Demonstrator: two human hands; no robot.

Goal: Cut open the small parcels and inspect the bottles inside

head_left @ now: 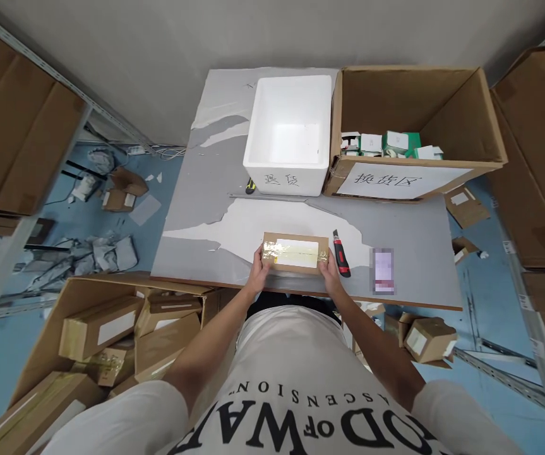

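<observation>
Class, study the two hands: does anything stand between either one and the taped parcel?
Nothing visible does. The left hand and right hand hold the taped parcel at opposite ends. The red-and-black knife lies beside the right hand, not in between.

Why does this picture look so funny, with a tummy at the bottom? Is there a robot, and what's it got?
No robot here! The one picture comes from a camera on a person's head, looking down, so you see their own white shirt. The grip is just two bare hands: the left hand and right hand hold opposite ends of a small taped box. On the gray table, a red-and-black cutter lies beside the right hand, and farther right is something too blurred to name. Toward the wall stand a white tub and a big cardboard box with green-and-white packages inside.
</observation>
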